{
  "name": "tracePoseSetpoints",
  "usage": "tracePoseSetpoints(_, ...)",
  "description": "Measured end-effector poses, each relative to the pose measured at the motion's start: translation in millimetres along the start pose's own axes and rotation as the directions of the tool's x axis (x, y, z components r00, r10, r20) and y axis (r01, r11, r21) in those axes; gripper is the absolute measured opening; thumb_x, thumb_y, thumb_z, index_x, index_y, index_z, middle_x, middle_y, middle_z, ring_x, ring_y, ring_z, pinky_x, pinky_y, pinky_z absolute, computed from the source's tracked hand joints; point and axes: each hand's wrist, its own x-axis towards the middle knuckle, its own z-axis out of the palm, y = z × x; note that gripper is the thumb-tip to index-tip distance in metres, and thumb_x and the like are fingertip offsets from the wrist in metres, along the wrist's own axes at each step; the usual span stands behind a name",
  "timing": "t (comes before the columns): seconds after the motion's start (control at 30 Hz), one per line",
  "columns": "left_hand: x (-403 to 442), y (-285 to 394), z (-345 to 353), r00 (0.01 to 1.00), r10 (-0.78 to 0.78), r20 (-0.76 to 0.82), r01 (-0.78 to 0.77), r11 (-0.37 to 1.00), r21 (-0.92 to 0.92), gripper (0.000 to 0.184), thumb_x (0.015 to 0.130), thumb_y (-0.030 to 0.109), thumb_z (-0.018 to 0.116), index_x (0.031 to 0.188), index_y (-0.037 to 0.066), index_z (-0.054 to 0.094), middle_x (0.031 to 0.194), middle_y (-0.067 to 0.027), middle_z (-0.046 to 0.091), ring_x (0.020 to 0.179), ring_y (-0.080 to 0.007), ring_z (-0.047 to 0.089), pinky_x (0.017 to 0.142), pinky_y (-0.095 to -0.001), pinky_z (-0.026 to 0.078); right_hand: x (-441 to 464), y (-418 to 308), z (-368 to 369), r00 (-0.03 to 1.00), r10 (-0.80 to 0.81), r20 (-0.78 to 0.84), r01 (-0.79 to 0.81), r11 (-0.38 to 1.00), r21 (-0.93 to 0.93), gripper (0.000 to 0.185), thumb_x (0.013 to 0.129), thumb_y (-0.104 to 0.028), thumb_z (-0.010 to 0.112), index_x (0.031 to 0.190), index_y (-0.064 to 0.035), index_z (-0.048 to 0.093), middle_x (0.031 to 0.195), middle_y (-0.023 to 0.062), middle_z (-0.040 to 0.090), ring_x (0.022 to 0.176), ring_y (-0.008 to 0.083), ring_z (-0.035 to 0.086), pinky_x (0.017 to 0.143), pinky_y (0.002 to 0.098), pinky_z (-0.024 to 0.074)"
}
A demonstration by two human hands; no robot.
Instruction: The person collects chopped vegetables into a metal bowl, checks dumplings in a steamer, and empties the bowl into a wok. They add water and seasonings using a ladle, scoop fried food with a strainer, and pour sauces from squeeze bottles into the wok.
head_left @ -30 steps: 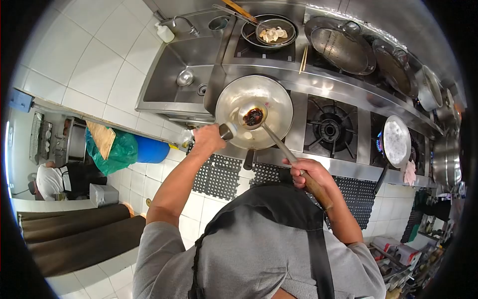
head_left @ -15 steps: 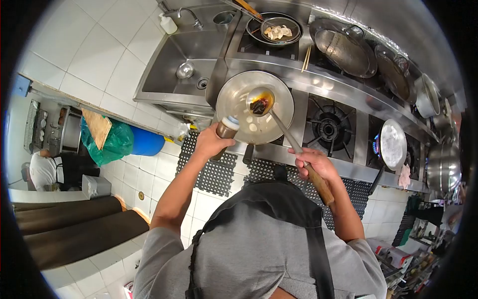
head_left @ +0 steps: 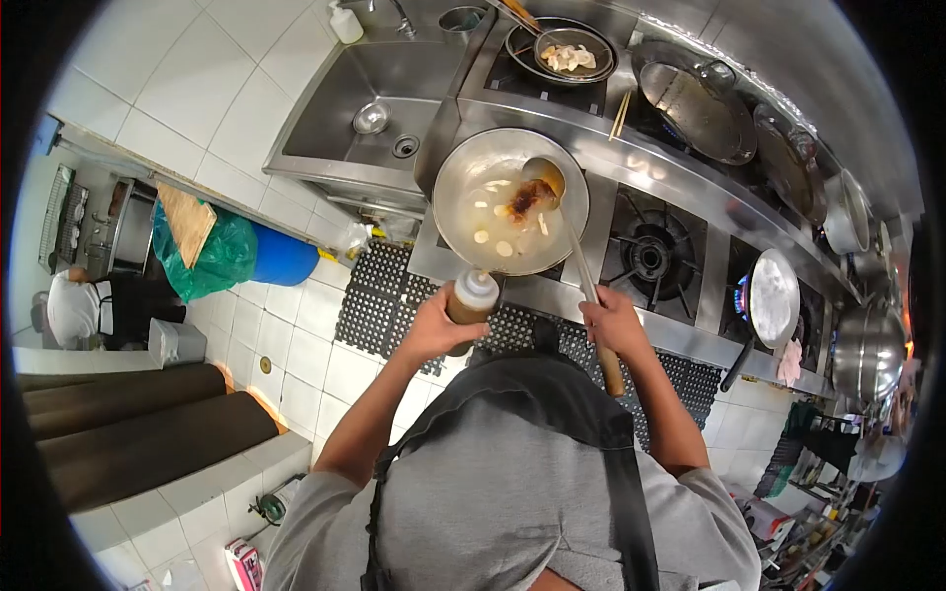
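My left hand (head_left: 434,327) is wrapped round a squeeze bottle (head_left: 475,294) with a pale top and brown contents. It is held upright, just in front of the wok (head_left: 455,219). My right hand (head_left: 617,323) grips a long ladle (head_left: 581,264) near its wooden handle. The ladle's bowl is tipped low inside the wok on the right. Dark brown sauce (head_left: 530,200) spreads from the bowl into the cloudy liquid, among several pale slices (head_left: 504,248).
Left of the wok is a sink (head_left: 340,89) with another ladle (head_left: 371,118) in it. A strainer with pale food (head_left: 569,59) rests over a pan behind. At right are a bare burner (head_left: 650,254) and a frying pan (head_left: 774,300) over flame. A person (head_left: 74,307) stands far left.
The ladle has tipped and lowered into the wok, and its dark sauce has run out into the liquid. My left hand has drawn the bottle back towards me and turned it more upright.
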Motion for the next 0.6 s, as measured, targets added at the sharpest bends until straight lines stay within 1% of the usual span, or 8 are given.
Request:
tracePoseSetpoints(0.07, -2, -23, 6, 0.992, 0.07, 0.106, -0.063, 0.996, -0.067, 0.075, 0.07, 0.018, 0.093, 0.134, 0.002, 0.055, 0.121, -0.0081, 0.066, 0.113, -0.0186, 0.062, 0.102, -0.0351, 0.047, -1, 2, -7, 0.976, 0.059, 0.209, -0.155, 0.862, 0.482, 0.029, 0.095, -0.016, 0.062, 0.119, -0.0002, 0.062, 0.07, 0.0007, 0.056, 0.056, 0.0118, 0.055, 0.05, 0.0279, 0.043)
tracePoseSetpoints(0.1, -2, -36, 11, 0.992, 0.099, 0.08, -0.103, 0.994, 0.048, 0.077, 0.069, 0.019, 0.093, 0.135, 0.002, 0.056, 0.123, -0.0091, 0.066, 0.113, -0.02, 0.062, 0.103, -0.0359, 0.047, -1, 3, -11, 0.95, 0.046, 0.31, -0.253, 0.699, 0.669, 0.033, 0.096, -0.015, 0.061, 0.125, 0.0002, 0.061, 0.071, -0.0002, 0.055, 0.054, 0.0111, 0.052, 0.048, 0.0269, 0.0411)
tracePoseSetpoints(0.13, -4, -49, 16, 0.99, 0.129, 0.06, -0.137, 0.977, 0.164, 0.079, 0.068, 0.021, 0.093, 0.136, 0.001, 0.056, 0.124, -0.01, 0.065, 0.113, -0.0214, 0.063, 0.104, -0.0367, 0.047, -1, 5, -10, 0.931, 0.046, 0.362, -0.315, 0.605, 0.731, 0.034, 0.097, -0.015, 0.06, 0.127, 0.0003, 0.059, 0.071, -0.001, 0.054, 0.053, 0.0104, 0.05, 0.047, 0.0268, 0.0398)
tracePoseSetpoints(0.2, -6, -50, 25, 0.992, 0.088, 0.086, -0.092, 0.995, 0.048, 0.083, 0.068, 0.021, 0.093, 0.139, 0.001, 0.054, 0.127, -0.0109, 0.064, 0.116, -0.0225, 0.062, 0.106, -0.037, 0.046, -1, 5, -6, 0.888, 0.025, 0.46, -0.432, 0.392, 0.812, 0.037, 0.098, -0.015, 0.059, 0.132, 0.0006, 0.056, 0.071, -0.0026, 0.052, 0.051, 0.0091, 0.047, 0.045, 0.0265, 0.037)
tracePoseSetpoints(0.3, -5, -45, 33, 0.989, 0.013, 0.144, 0.002, 0.994, -0.107, 0.086, 0.069, 0.021, 0.093, 0.142, 0.001, 0.052, 0.13, -0.0111, 0.063, 0.12, -0.0229, 0.061, 0.108, -0.0369, 0.045, -12, -12, -2, 0.935, 0.058, 0.351, -0.297, 0.67, 0.68, 0.038, 0.098, -0.017, 0.061, 0.131, 0.0007, 0.057, 0.071, -0.0022, 0.053, 0.051, 0.0094, 0.048, 0.045, 0.0257, 0.0391)
tracePoseSetpoints(0.37, -4, -29, 38, 0.981, -0.016, 0.194, 0.053, 0.981, -0.187, 0.085, 0.071, 0.019, 0.092, 0.143, 0.002, 0.05, 0.131, -0.0101, 0.064, 0.121, -0.0214, 0.061, 0.108, -0.0367, 0.045, -13, -13, -2, 0.955, 0.055, 0.29, -0.225, 0.772, 0.595, 0.038, 0.097, -0.017, 0.061, 0.131, 0.001, 0.058, 0.071, -0.0016, 0.054, 0.05, 0.01, 0.049, 0.046, 0.0256, 0.0405)
tracePoseSetpoints(0.5, 9, -36, 49, 0.99, 0.048, 0.13, -0.009, 0.956, -0.292, 0.078, 0.072, 0.016, 0.09, 0.139, 0.002, 0.052, 0.126, -0.0083, 0.066, 0.116, -0.0193, 0.063, 0.104, -0.0361, 0.047, -7, -2, -9, 0.979, -0.001, 0.206, -0.085, 0.909, 0.409, 0.039, 0.096, -0.015, 0.061, 0.132, 0.0006, 0.058, 0.072, 0.0001, 0.056, 0.048, 0.0113, 0.051, 0.047, 0.026, 0.0433)
tracePoseSetpoints(0.6, 15, -26, 51, 0.995, -0.032, 0.098, 0.056, 0.968, -0.247, 0.075, 0.072, 0.012, 0.091, 0.137, 0.002, 0.053, 0.122, -0.0066, 0.066, 0.114, -0.0173, 0.062, 0.103, -0.0344, 0.048, -3, 4, -10, 0.99, -0.028, 0.141, -0.012, 0.962, 0.273, 0.039, 0.095, -0.013, 0.061, 0.132, -0.0021, 0.059, 0.072, 0.0009, 0.056, 0.048, 0.011, 0.052, 0.047, 0.0263, 0.0441)
